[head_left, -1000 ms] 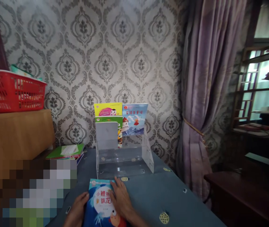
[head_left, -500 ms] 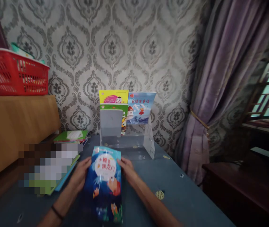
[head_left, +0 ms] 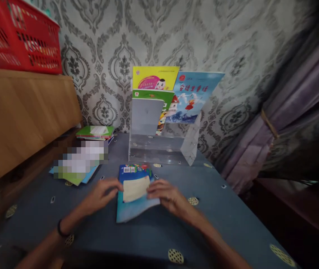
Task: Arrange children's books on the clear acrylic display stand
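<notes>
A blue picture book (head_left: 137, 211) lies on the table in front of me, its back cover facing up and upside down, with a barcode at the far end and a cream panel in the middle. My left hand (head_left: 107, 192) has its fingers and thumb at the book's left edge. On the right edge, my right hand (head_left: 167, 194) grips the cover, and the near right corner bends upward. Beyond the book stands a clear acrylic book rack (head_left: 190, 144). It carries a yellow book (head_left: 145, 76), a green book (head_left: 148, 92), a grey-backed book (head_left: 146, 117) and a light-blue storybook (head_left: 194, 99).
Stacked books (head_left: 96, 130) lie at the back left, with a pixelated pile (head_left: 83, 158) in front of them. A red plastic basket (head_left: 36, 41) sits on a wooden cabinet (head_left: 24, 116) at left. A purple curtain (head_left: 260, 138) hangs beyond the table's right edge.
The picture book has turned from its front cover to its back cover and now lies lower on the table. My view has tilted down and come closer to the rack.
</notes>
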Tool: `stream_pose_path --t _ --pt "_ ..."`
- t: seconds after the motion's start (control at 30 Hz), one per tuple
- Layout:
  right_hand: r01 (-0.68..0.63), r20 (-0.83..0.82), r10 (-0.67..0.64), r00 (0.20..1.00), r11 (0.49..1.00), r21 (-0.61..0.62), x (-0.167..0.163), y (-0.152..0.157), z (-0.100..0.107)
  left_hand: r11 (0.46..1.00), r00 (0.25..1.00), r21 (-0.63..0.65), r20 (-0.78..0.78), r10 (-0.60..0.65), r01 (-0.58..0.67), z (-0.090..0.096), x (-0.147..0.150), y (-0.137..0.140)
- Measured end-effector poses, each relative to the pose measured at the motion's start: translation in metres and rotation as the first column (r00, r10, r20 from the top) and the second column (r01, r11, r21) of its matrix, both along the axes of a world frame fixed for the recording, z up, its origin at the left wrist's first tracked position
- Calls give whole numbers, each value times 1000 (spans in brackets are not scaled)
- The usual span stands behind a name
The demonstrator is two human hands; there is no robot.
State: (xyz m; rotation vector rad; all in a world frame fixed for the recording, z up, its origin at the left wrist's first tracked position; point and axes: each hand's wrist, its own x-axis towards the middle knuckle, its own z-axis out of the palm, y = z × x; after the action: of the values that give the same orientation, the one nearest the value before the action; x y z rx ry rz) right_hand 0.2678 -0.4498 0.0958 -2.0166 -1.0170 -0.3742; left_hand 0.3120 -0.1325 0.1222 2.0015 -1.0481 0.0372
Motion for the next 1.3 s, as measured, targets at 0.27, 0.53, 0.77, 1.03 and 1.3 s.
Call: stream_pose_path --t 0.27,0.53,0.77,1.03,1.3 --pt "5 -131 -74 989 887 -461 -33 -6 -13 974 984 190 151 98 -126 -50 12 -6" --pt "188 6 -208 978 867 -461 50 76 2 920 920 209 286 266 -331 -67 79 -32" --pt "333 45 -365 930 784 -525 103 116 -33 904 909 203 269 317 -375 -81 86 -35" --pt "408 45 -455 889 745 -528 94 104 -38 892 903 233 291 316 -388 -83 87 -34" --pt "385 -52 -461 886 793 -471 90 56 -46 886 902 249 297 314 -391 -82 86 -36"
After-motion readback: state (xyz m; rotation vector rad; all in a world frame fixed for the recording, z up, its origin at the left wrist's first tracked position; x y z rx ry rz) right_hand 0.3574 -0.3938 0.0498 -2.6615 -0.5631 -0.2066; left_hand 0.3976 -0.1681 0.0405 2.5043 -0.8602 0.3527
